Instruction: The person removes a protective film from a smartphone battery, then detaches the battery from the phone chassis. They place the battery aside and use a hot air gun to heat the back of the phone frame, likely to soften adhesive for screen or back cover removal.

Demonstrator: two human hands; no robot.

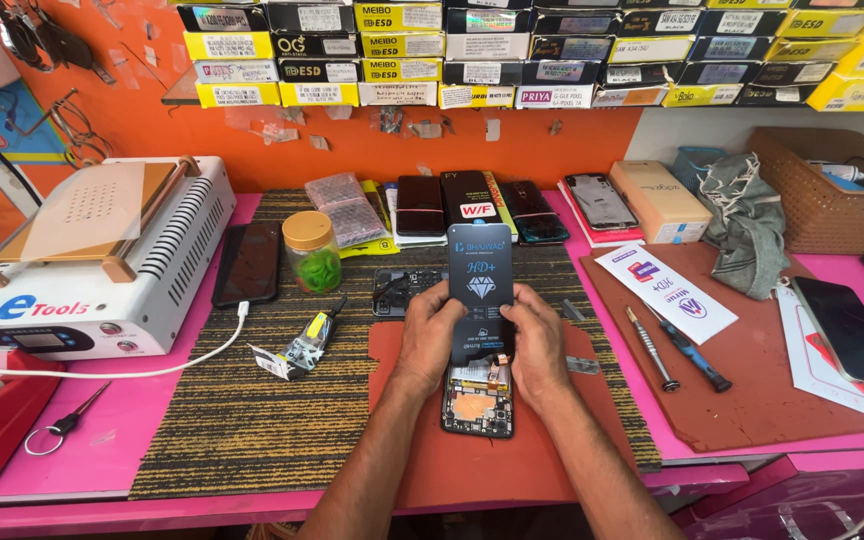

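My left hand (pixel 428 335) and my right hand (pixel 536 340) together hold a dark phone display panel (pixel 480 290) with a printed protective film, tilted up from its far end. Its lower edge meets an opened phone body (pixel 478 402) lying on a red-brown mat (pixel 402 440), with circuit parts and an orange flex showing inside. Each hand grips one long side of the panel, thumbs on its face.
A white heating machine (pixel 102 260) stands at left, a black phone (pixel 248 262) and a jar of green bits (pixel 312 250) beside it. Screwdrivers (pixel 687 350) and a phone (pixel 852 335) lie on the right mat. Tweezers (pixel 67 420), a cable and a wicker basket (pixel 822 190) are nearby.
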